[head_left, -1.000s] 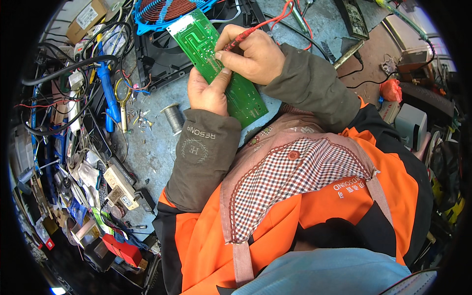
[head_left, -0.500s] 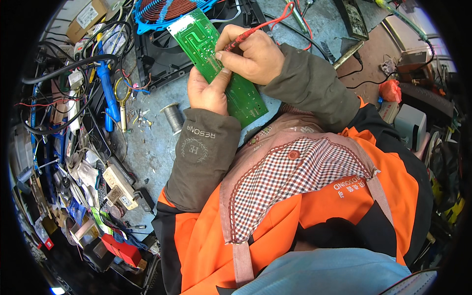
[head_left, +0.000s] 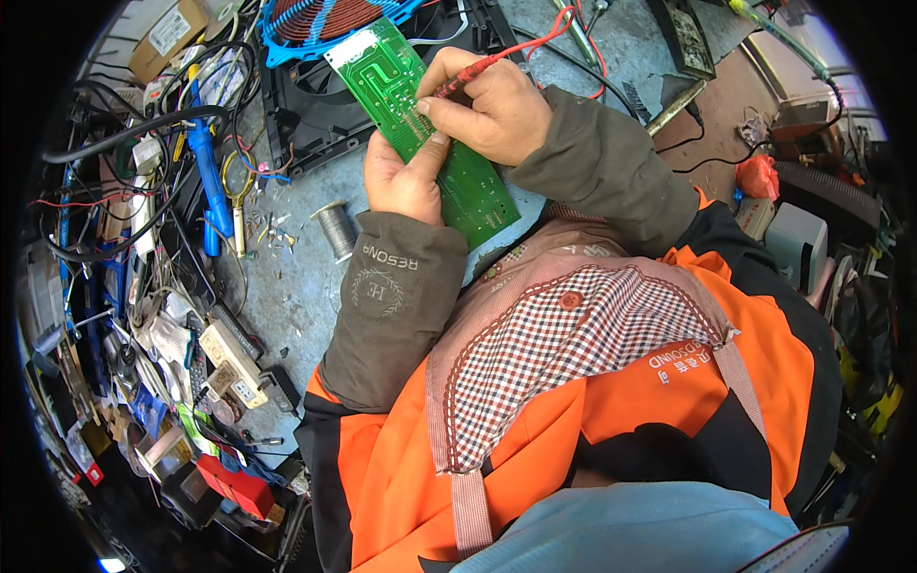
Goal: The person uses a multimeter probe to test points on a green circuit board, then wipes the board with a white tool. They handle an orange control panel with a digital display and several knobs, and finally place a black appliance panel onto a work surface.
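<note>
My left hand (head_left: pixel 401 177) grips a long green circuit board (head_left: pixel 478 201) at its left edge, thumb on its face, holding it at a slant. Fingers of my right hand (head_left: pixel 492 119) are closed on a red probe (head_left: pixel 470 73) with a red lead running from its back end; its lower end is at the board's middle, partly hidden by my thumb and too small to make out. Behind the board's upper part lie a black plastic housing (head_left: pixel 304 124) and a blue-framed coil (head_left: pixel 315 17). A spool of solder wire (head_left: pixel 334 229) stands below left of my left hand.
The grey-blue worktable (head_left: pixel 287 306) carries a dense pile of cables and tools at left, with a blue cylindrical tool (head_left: pixel 205 162), a cream power strip (head_left: pixel 229 363) and a red box (head_left: pixel 234 485). A cardboard box (head_left: pixel 167 38) is at upper left; a grey-white device (head_left: pixel 798 239) is at right.
</note>
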The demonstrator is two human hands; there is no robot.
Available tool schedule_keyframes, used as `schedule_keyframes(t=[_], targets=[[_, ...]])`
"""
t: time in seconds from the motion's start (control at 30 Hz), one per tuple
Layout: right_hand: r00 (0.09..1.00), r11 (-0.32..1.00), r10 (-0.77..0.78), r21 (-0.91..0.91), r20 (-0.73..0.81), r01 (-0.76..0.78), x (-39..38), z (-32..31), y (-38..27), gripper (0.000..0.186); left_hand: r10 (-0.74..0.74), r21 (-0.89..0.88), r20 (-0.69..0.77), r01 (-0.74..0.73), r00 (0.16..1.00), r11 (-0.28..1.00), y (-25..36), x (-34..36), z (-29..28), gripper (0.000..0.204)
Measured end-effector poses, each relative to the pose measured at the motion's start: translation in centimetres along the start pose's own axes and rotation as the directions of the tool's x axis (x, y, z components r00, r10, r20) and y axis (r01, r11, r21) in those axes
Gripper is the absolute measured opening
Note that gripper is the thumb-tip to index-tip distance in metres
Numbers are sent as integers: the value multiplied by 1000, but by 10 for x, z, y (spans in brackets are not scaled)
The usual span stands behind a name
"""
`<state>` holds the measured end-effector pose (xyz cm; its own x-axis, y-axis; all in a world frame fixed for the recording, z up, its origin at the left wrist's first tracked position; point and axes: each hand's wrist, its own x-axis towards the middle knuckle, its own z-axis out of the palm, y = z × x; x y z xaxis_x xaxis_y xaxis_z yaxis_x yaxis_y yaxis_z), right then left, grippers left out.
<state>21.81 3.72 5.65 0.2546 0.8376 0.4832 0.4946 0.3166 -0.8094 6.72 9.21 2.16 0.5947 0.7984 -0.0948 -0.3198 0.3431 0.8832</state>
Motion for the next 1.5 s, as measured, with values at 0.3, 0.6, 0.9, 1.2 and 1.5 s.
schedule_keyframes(t=[0.3, 0.6, 0.9, 1.2, 1.5], targets=[[1000, 1000, -7, -12, -18, 7, 0, 0, 2, 13, -21, 2, -4, 21, 1000, 1000, 4, -2, 2, 33], [999, 999, 34, -10, -12, -34, 0, -2, -2, 13, -25, 2, -5, 25, 1000, 1000, 3, -2, 1, 32], [1000, 1000, 22, 7, 13, -22, 0, -2, 0, 12, -20, 9, -6, 20, 1000, 1000, 3, -2, 2, 33], [998, 1000, 6, 20, 63, -8, -2, -2, 4, 9, -7, 7, 2, 7, 1000, 1000, 1, -1, -1, 33], [999, 999, 44, 3, 14, -45, -1, -1, -1, 14, -15, -8, -13, 15, 1000, 1000, 3, -2, 1, 32]])
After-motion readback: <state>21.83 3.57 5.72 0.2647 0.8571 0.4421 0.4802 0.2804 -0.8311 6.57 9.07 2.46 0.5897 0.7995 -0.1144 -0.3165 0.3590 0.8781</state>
